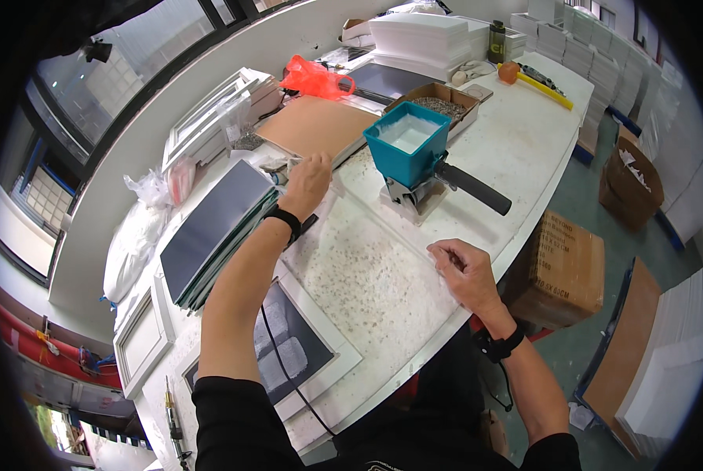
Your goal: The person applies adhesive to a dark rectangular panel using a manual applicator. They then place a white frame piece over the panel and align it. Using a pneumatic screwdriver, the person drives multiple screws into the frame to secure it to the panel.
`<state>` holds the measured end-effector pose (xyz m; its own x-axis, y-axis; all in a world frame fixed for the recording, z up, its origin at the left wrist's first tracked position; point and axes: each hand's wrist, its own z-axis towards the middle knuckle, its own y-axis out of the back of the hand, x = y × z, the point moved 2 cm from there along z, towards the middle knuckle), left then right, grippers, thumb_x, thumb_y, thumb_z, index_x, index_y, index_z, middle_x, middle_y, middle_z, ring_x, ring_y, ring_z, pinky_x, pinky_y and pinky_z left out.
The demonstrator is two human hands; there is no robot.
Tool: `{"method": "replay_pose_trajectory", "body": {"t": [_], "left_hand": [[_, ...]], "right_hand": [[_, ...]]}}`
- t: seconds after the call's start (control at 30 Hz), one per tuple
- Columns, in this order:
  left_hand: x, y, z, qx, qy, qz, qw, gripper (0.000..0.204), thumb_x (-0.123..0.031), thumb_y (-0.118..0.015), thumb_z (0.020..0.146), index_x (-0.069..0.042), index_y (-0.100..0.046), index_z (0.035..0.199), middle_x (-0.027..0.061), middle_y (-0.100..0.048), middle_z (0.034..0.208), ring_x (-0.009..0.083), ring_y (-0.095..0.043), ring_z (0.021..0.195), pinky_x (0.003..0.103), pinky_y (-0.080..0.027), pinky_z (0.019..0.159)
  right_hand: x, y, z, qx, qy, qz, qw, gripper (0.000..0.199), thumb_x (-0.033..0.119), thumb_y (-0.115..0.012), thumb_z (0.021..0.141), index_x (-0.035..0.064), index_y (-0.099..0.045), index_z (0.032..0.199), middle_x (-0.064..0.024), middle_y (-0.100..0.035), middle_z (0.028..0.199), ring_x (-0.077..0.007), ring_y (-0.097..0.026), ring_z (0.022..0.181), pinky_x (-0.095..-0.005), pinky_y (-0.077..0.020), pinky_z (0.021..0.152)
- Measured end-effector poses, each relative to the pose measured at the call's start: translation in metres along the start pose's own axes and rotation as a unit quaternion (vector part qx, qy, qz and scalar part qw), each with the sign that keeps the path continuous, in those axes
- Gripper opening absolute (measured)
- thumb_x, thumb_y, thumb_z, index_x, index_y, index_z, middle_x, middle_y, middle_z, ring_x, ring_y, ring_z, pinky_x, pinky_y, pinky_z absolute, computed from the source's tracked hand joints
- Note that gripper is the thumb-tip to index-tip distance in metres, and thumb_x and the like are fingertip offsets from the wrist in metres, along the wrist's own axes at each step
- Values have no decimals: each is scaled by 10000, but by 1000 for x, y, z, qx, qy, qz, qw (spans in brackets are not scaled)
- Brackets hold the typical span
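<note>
A clear pane point(383, 271), with faint edges, spans the speckled white tabletop between my hands. My right hand point(469, 275) has curled fingers pinching its right edge. At its far left corner, my left hand point(308, 187) is closed, its fingertips partly hidden. A crumpled grey-white rag point(275, 166) lies beside that hand. Left of my forearm leans a stack of dark panels point(218, 228). Nearer me lies a white frame point(340, 365) around a dark panel with pale rectangular patches. Beyond the pane stands a teal hopper point(409, 141) holding white material, with a black handle point(477, 190).
An open cardboard box point(461, 106) of small grey pieces stands behind the hopper, near a brown board point(316, 125) and a red plastic bag point(312, 77). A screwdriver-like tool point(171, 416) lies at the near left. A carton point(563, 271) stands beyond the table's right edge.
</note>
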<state>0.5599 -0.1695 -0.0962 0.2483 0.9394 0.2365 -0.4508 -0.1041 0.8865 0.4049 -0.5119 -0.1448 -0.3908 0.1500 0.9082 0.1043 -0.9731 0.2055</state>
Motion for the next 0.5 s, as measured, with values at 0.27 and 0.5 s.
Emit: {"method": "replay_pose_trajectory", "body": {"t": [0.27, 0.5], "left_hand": [[6, 13, 7, 26, -4, 17, 1000, 128, -153, -634, 915, -29, -626, 947, 189, -690, 905, 361, -700, 860, 476, -554, 711], [2, 38, 12, -26, -2, -6, 1000, 136, -181, -613, 958, -48, -636, 971, 158, -701, 909, 367, -707, 813, 489, -562, 678]], "right_hand": [[5, -3, 1, 5, 0, 18, 1000, 115, 91, -690, 975, -9, -717, 1025, -34, -640, 721, -65, -528, 606, -240, -455, 580], [4, -1, 1, 1, 6, 12, 1000, 116, 92, -684, 980, -9, -715, 1027, -23, -630, 717, -59, -522, 608, -233, -448, 579]]}}
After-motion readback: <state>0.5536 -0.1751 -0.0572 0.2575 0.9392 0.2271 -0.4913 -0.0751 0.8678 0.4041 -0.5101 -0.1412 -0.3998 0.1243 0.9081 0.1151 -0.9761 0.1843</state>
